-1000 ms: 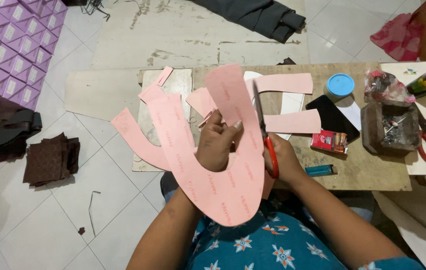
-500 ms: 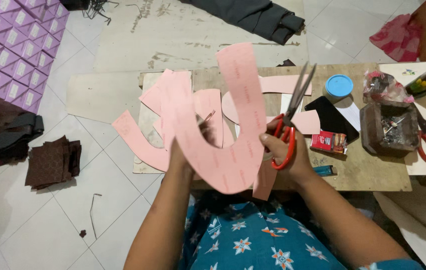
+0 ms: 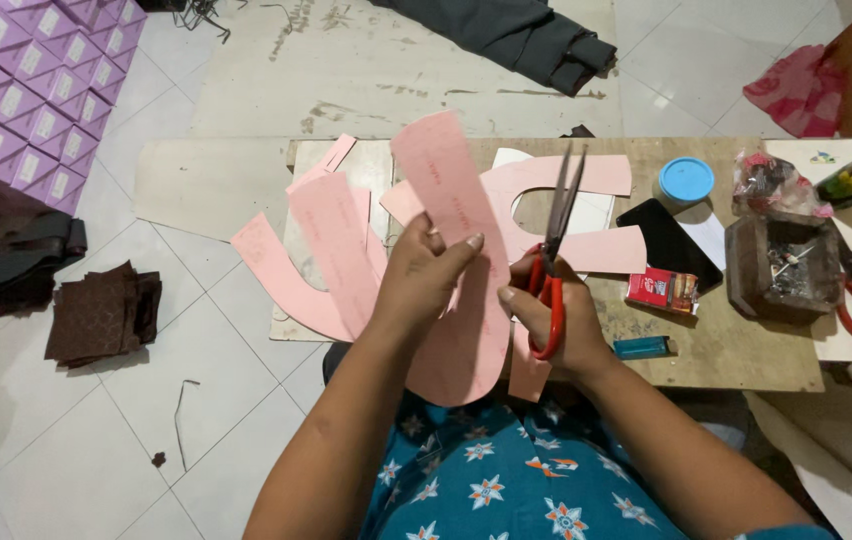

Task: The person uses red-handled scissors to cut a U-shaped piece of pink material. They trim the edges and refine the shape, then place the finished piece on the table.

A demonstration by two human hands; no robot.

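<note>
My left hand (image 3: 423,280) grips a long curved pink paper pattern piece (image 3: 451,215), held upright above my lap. Its lower end curls under my hands. My right hand (image 3: 556,325) holds red-handled scissors (image 3: 552,265), fingers through the loops, blades pointing up and away just right of the pink piece. More pink cut-out pieces (image 3: 331,240) lie on the low wooden board (image 3: 736,345) behind my hands.
On the board sit a blue round lid (image 3: 687,179), a black phone (image 3: 668,242), a small red packet (image 3: 662,289), a blue lighter (image 3: 642,347) and a brown box of small metal parts (image 3: 784,268). Purple boxes (image 3: 16,100) are stacked far left, dark brown fabric (image 3: 101,315) lies on the tiles.
The pink piece has been turned upright and drawn closer between my hands. The scissors swung up from hanging down to pointing away, beside the piece.
</note>
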